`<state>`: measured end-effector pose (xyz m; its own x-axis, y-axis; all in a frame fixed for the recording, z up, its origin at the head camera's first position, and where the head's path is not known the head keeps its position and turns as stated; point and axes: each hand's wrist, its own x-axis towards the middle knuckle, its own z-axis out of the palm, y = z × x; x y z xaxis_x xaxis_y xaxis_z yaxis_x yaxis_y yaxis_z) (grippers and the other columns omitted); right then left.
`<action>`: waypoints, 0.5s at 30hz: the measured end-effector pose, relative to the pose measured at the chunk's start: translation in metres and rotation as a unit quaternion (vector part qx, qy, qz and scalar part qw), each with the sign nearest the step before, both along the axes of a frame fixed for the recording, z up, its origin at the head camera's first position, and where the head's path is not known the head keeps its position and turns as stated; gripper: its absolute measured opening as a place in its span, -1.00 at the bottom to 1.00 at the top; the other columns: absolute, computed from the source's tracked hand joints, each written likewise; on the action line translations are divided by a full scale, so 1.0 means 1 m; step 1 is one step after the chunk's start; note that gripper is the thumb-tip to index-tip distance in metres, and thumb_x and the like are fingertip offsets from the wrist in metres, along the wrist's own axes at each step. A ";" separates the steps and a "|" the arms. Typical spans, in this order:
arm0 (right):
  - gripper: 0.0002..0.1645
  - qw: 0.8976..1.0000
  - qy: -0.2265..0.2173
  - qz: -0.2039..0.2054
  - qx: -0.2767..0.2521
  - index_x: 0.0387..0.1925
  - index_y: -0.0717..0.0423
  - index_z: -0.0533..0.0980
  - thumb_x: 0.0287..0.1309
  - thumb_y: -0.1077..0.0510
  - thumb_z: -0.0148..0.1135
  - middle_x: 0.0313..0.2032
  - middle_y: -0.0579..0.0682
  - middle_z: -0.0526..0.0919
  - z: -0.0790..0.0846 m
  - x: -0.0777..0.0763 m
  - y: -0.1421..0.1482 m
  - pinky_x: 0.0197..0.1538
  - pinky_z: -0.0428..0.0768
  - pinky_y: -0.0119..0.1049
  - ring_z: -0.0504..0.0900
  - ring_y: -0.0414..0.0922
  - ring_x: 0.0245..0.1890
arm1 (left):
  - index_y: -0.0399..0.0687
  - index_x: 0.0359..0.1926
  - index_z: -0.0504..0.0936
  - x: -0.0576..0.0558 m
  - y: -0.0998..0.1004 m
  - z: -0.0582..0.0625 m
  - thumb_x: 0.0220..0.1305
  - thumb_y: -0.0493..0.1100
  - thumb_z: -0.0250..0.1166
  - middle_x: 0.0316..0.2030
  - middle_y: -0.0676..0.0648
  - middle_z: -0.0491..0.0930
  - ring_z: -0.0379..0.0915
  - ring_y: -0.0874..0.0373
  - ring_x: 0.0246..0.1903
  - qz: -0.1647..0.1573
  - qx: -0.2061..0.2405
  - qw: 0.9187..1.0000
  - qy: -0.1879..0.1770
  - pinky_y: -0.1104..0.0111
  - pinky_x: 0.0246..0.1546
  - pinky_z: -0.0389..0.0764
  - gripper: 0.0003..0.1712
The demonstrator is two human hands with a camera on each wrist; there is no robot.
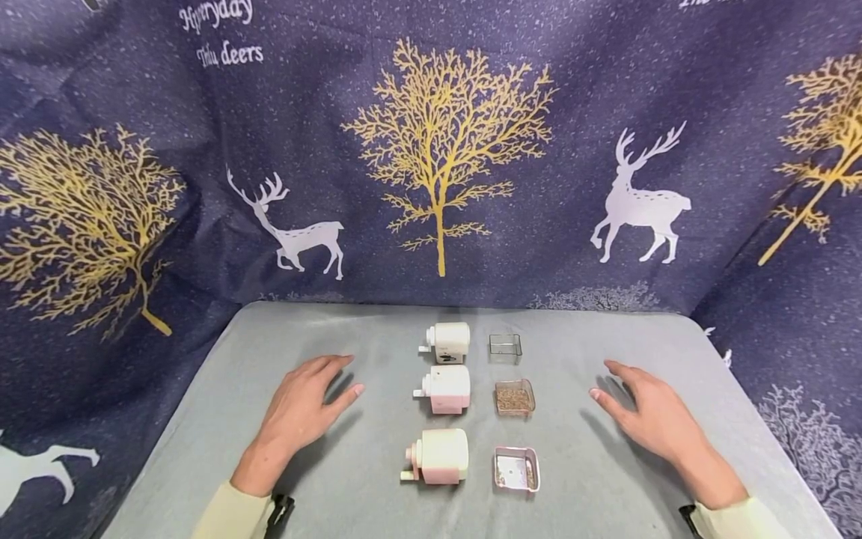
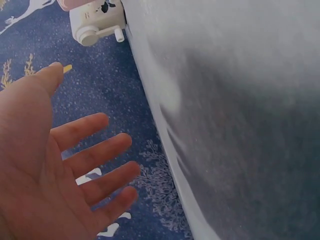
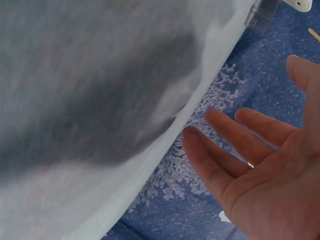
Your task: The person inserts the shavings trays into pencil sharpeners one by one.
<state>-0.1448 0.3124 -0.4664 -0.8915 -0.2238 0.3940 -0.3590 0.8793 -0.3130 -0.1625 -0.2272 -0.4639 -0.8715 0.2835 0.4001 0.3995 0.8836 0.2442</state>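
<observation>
Three crank pencil sharpeners stand in a column mid-table: a white one at the back, a pink-and-white one in the middle and a cream-and-pink one in front. Their cranks point left. To their right sit three small shavings drawers: a clear one, one full of brown shavings, and a pink-rimmed one with a few bits inside. My left hand hovers left of the sharpeners, fingers relaxed and holding nothing. On the right, past the drawers, my right hand is likewise relaxed and bare.
A grey cloth covers the table. Behind it hangs a dark blue curtain with golden trees and white deer. The white sharpener's crank shows at the top of the left wrist view.
</observation>
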 end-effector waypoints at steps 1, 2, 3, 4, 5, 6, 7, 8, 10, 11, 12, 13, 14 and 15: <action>-0.25 1.000 0.002 0.003 0.000 0.18 0.34 0.47 0.19 -0.17 0.29 0.04 0.31 0.57 0.000 0.001 -0.002 0.10 0.40 0.20 0.50 0.28 0.04 | 0.03 0.24 0.55 0.001 0.001 0.000 0.27 0.39 0.12 0.14 -0.08 0.53 0.39 -0.05 0.14 -0.002 -0.001 1.000 0.002 -0.07 0.12 0.39 -0.28; -0.25 1.000 0.003 0.006 -0.001 0.17 0.34 0.47 0.19 -0.16 0.30 0.04 0.30 0.58 0.000 0.002 -0.003 0.10 0.40 0.20 0.50 0.28 0.04 | 0.04 0.23 0.56 0.001 0.002 0.001 0.27 0.39 0.13 0.13 -0.07 0.53 0.39 -0.05 0.14 -0.004 -0.001 1.000 0.005 -0.07 0.11 0.39 -0.28; -0.26 1.000 0.003 0.008 -0.002 0.17 0.34 0.48 0.18 -0.16 0.30 0.04 0.29 0.58 0.001 0.002 -0.004 0.10 0.40 0.20 0.50 0.27 0.04 | 0.05 0.23 0.56 0.002 0.003 0.001 0.27 0.39 0.13 0.13 -0.07 0.54 0.39 -0.04 0.14 -0.006 -0.002 1.000 0.007 -0.06 0.11 0.40 -0.29; -0.26 1.000 0.003 0.011 -0.002 0.17 0.34 0.48 0.19 -0.16 0.30 0.04 0.29 0.58 0.001 0.003 -0.006 0.11 0.40 0.20 0.50 0.27 0.04 | 0.05 0.23 0.56 0.002 0.005 0.002 0.27 0.38 0.14 0.12 -0.07 0.54 0.40 -0.04 0.13 -0.007 -0.002 1.000 0.010 -0.06 0.11 0.40 -0.30; -0.26 1.000 0.003 0.012 -0.003 0.17 0.34 0.48 0.18 -0.16 0.30 0.04 0.28 0.58 0.002 0.004 -0.008 0.11 0.40 0.20 0.51 0.27 0.04 | 0.05 0.22 0.56 0.003 0.006 0.002 0.26 0.37 0.15 0.12 -0.06 0.54 0.40 -0.04 0.13 -0.008 -0.002 1.000 0.011 -0.06 0.11 0.40 -0.30; -0.26 1.000 0.003 0.013 -0.003 0.16 0.33 0.49 0.18 -0.16 0.30 0.04 0.28 0.59 0.002 0.005 -0.009 0.10 0.41 0.20 0.51 0.26 0.04 | 0.06 0.22 0.57 0.003 0.006 0.003 0.26 0.37 0.16 0.12 -0.05 0.54 0.40 -0.03 0.13 -0.008 -0.002 1.000 0.012 -0.05 0.10 0.40 -0.31; -0.27 1.000 0.004 0.013 -0.004 0.16 0.33 0.49 0.18 -0.16 0.30 0.04 0.27 0.59 0.002 0.005 -0.011 0.10 0.41 0.19 0.51 0.25 0.03 | 0.07 0.22 0.57 0.004 0.007 0.003 0.26 0.38 0.16 0.12 -0.04 0.54 0.40 -0.02 0.13 -0.007 -0.001 1.000 0.012 -0.06 0.10 0.40 -0.31; -0.27 1.000 0.005 0.015 -0.006 0.16 0.33 0.49 0.18 -0.16 0.30 0.04 0.26 0.59 0.003 0.006 -0.012 0.10 0.41 0.19 0.52 0.24 0.03 | 0.07 0.22 0.57 0.004 0.008 0.003 0.26 0.37 0.17 0.11 -0.04 0.54 0.40 -0.02 0.13 -0.008 0.000 1.000 0.012 -0.06 0.10 0.39 -0.32; -0.27 1.000 0.007 0.018 -0.008 0.16 0.32 0.50 0.17 -0.16 0.31 0.03 0.24 0.60 0.003 0.008 -0.015 0.09 0.42 0.18 0.53 0.23 0.03 | 0.07 0.22 0.57 0.005 0.009 0.003 0.26 0.37 0.16 0.11 -0.02 0.54 0.40 -0.02 0.13 -0.011 0.003 1.000 0.011 -0.05 0.10 0.39 -0.32; -0.28 1.000 0.007 0.019 -0.010 0.16 0.32 0.50 0.17 -0.15 0.31 0.03 0.23 0.61 0.002 0.008 -0.016 0.10 0.43 0.17 0.53 0.21 0.03 | 0.07 0.22 0.57 0.006 0.010 0.004 0.26 0.37 0.16 0.11 -0.02 0.54 0.40 -0.01 0.13 -0.013 0.004 1.000 0.009 -0.05 0.11 0.39 -0.31; -0.28 1.000 0.006 0.021 -0.012 0.16 0.31 0.50 0.17 -0.15 0.32 0.03 0.21 0.61 0.002 0.009 -0.017 0.10 0.43 0.16 0.53 0.20 0.03 | 0.07 0.22 0.56 0.007 0.011 0.004 0.26 0.38 0.15 0.12 -0.02 0.54 0.40 -0.01 0.13 -0.014 0.005 1.000 0.007 -0.05 0.11 0.38 -0.31; -0.28 1.000 0.004 0.022 -0.015 0.16 0.31 0.50 0.17 -0.16 0.31 0.03 0.20 0.61 0.002 0.010 -0.019 0.10 0.43 0.16 0.53 0.19 0.03 | 0.07 0.23 0.56 0.008 0.012 0.004 0.27 0.38 0.14 0.12 -0.01 0.54 0.40 -0.01 0.13 -0.017 0.005 1.000 0.005 -0.05 0.12 0.38 -0.31; -0.28 1.000 0.001 0.023 -0.017 0.17 0.30 0.50 0.18 -0.16 0.31 0.03 0.19 0.61 0.002 0.011 -0.020 0.11 0.43 0.15 0.53 0.18 0.04 | 0.07 0.23 0.56 0.008 0.013 0.004 0.27 0.38 0.14 0.12 -0.01 0.54 0.40 -0.01 0.13 -0.019 0.005 1.000 0.004 -0.04 0.13 0.38 -0.31; -0.27 1.000 -0.002 0.023 -0.018 0.17 0.29 0.50 0.18 -0.17 0.31 0.04 0.18 0.61 0.003 0.012 -0.022 0.11 0.44 0.15 0.53 0.17 0.05 | 0.07 0.23 0.56 0.009 0.014 0.005 0.27 0.38 0.13 0.12 0.00 0.54 0.40 0.00 0.13 -0.022 0.007 1.000 0.003 -0.03 0.13 0.37 -0.31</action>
